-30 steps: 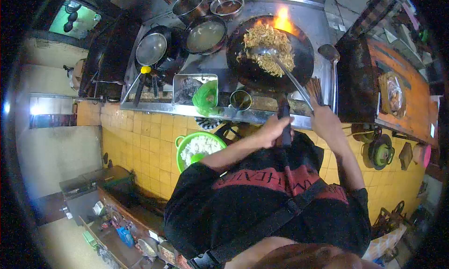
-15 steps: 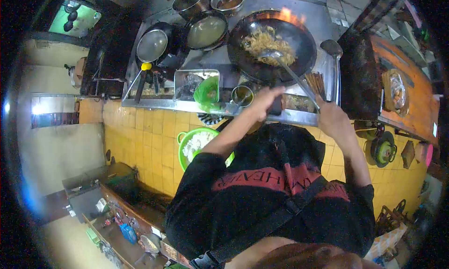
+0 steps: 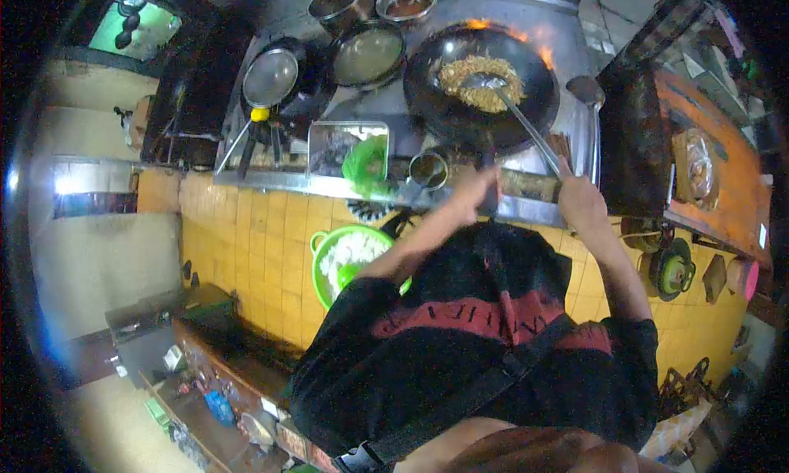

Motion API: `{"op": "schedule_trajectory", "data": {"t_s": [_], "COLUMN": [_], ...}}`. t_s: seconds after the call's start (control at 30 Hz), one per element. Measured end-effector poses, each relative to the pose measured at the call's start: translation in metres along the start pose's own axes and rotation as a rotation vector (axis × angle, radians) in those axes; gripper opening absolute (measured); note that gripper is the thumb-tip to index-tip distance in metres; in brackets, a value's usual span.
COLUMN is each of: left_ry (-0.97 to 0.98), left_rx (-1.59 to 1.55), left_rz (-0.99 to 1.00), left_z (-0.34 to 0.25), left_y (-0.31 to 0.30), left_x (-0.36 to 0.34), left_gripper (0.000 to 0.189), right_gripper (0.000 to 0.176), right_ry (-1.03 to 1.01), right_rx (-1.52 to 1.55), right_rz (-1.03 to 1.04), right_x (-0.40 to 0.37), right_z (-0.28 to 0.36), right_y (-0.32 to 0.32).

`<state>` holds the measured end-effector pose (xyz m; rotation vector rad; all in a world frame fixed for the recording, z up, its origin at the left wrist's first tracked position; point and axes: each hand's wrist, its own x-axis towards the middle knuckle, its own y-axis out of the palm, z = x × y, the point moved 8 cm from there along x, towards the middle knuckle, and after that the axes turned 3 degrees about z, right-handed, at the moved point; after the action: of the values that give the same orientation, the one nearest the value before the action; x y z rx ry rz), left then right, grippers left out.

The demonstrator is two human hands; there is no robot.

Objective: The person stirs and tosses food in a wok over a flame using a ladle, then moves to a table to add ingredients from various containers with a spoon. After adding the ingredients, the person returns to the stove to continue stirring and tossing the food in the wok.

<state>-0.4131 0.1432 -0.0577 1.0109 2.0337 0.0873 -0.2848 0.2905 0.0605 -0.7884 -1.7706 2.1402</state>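
A large black wok (image 3: 427, 115) sits on the burner, with flames along its far right rim. Inside it lies a heap of brown, fried-looking food (image 3: 468, 69). My right hand (image 3: 582, 202) is closed round the long metal handle of a ladle (image 3: 486, 81), whose bowl rests on the food. My left hand (image 3: 475, 195) is closed at the dark wok handle (image 3: 491, 197), slightly blurred. Near that hand, a metal cup (image 3: 429, 170) of dark liquid stands on the stove's front edge.
A metal tray (image 3: 329, 148) with a green plastic bag (image 3: 366, 162), a strainer (image 3: 271, 78) and several pots stand left. Another ladle (image 3: 585, 91) lies right of the wok. A green basket (image 3: 317, 263) of white food is below, by the yellow tiled floor (image 3: 246, 251).
My left hand has gone from outstretched fingers to closing at the wok handle. The food is gathered more tightly, and the flames have shifted to the right along the rim.
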Motion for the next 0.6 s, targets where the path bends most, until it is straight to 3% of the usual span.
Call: {"op": "schedule_trajectory", "data": {"t_s": [0.03, 0.07, 0.1, 0.17, 0.2, 0.23, 0.27, 0.3, 0.33, 0.43, 0.47, 0.57, 0.6], "left_ry": [-0.065, -0.025, -0.148, -0.159, -0.108, -0.059, 0.154, 0.305, 0.265, 0.243, 0.192, 0.279, 0.235], "left_rx": [-0.01, 0.163, 0.03, -0.014, -0.031, -0.045, 0.077, 0.296, 0.476, 0.345, 0.172, 0.239, 0.196], "left_rz": [0.043, 0.254, 0.227, 0.223, 0.177, 0.133, 0.048, 0.091, -0.148, -0.178, -0.046, -0.141, -0.034], "left_z": [0.004, 0.004, 0.019, 0.019, 0.021, 0.022, 0.001, -0.012, -0.031, -0.018, 0.007, -0.016, -0.004], "left_y": [0.017, 0.034, 0.036, 0.03, 0.014, -0.001, -0.01, -0.016, -0.023, -0.038, -0.047, -0.037, -0.039], "left_x": [-0.036, -0.058, -0.072, -0.062, -0.033, 0.0, 0.013, 0.034, 0.029, 0.06, 0.095, 0.063, 0.078], "left_gripper": [0.023, 0.023, 0.023, 0.018, 0.017, 0.016, 0.016, 0.02, 0.026, 0.038, 0.042, 0.036, 0.038], "right_gripper": [0.051, 0.052, 0.052, 0.054, 0.056, 0.056, 0.054, 0.052, 0.055, 0.054, 0.053, 0.052, 0.053], "right_ry": [0.101, 0.187, 0.19, -0.012, 0.091, 0.094, 0.053, 0.011, 0.068, 0.157, 0.182, 0.246, 0.263], "right_rx": [0.018, -0.017, -0.023, 0.211, 0.219, 0.22, 0.26, 0.299, 0.255, 0.143, 0.024, -0.003, 0.072], "right_rz": [0.006, 0.065, 0.065, -0.062, -0.006, -0.006, -0.11, -0.215, -0.233, -0.195, -0.186, -0.039, 0.03], "right_x": [0.007, 0.0, -0.009, -0.033, -0.042, -0.041, -0.04, -0.039, -0.026, 0.025, 0.042, 0.057, 0.044], "right_z": [-0.013, -0.017, -0.024, -0.021, -0.017, -0.015, -0.01, -0.004, -0.002, 0.011, 0.008, 0.006, 0.02], "right_y": [-0.001, -0.024, -0.041, -0.075, -0.087, -0.081, -0.076, -0.067, -0.045, 0.033, 0.065, 0.098, 0.053]}}
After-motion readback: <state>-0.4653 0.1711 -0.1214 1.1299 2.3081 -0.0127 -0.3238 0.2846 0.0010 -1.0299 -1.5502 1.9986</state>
